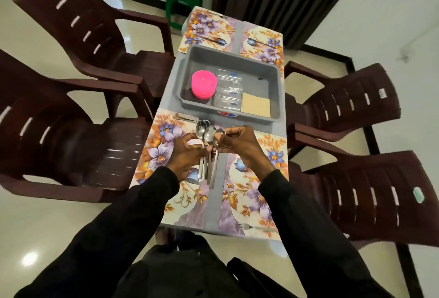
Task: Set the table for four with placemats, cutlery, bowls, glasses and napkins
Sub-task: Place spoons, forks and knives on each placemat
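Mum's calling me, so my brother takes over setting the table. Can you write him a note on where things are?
Hands: left hand grips the handles of a bundle of metal spoons; right hand pinches one spoon's top.
Things: pink plastic bowls, clear glasses and beige napkins sit in the grey plastic tub.
Done: four floral placemats laid; a metal fork on the near right one, the others seem to carry a piece too.
Left: spoons, bowls, glasses, napkins.
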